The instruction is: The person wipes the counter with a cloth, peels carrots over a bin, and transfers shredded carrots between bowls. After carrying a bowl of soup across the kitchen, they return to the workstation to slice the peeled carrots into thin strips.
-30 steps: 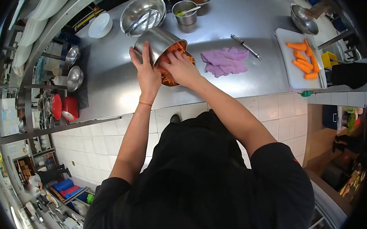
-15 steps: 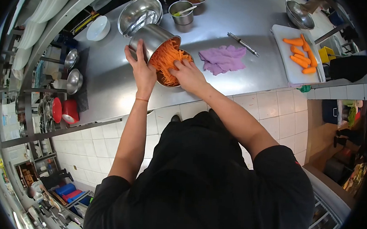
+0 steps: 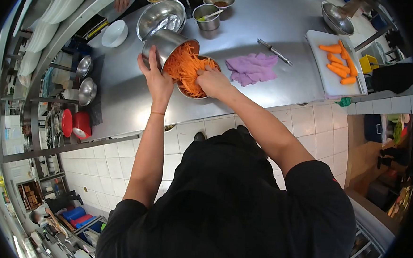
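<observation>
My left hand (image 3: pixel 158 82) grips a deep steel pot (image 3: pixel 162 45) by its side and base, tipped on its side with its mouth facing right. Shredded carrot (image 3: pixel 184 67) spills from the pot into a round metal bowl (image 3: pixel 196 97), whose rim shows beneath the heap. My right hand (image 3: pixel 215 83) is at the right side of the heap, its fingers curled into the shreds and partly hidden by them. To the right, a crumpled purple cloth (image 3: pixel 252 69) and a metal peeler-like tool (image 3: pixel 275 52) lie on the steel counter (image 3: pixel 284 86).
Whole carrots (image 3: pixel 338 67) lie on a white board (image 3: pixel 317 60) at right. A large steel bowl (image 3: pixel 147 19), a small pot with a spoon (image 3: pixel 207 19) and a white bowl (image 3: pixel 115 33) stand behind. Shelving with plates borders the left. Another person's hand (image 3: pixel 122 3) shows at top left.
The pot has shifted slightly left, and more carrot shows between it and the bowl. My right hand's fingers have curled further in. Another person's hand has come into view at top left.
</observation>
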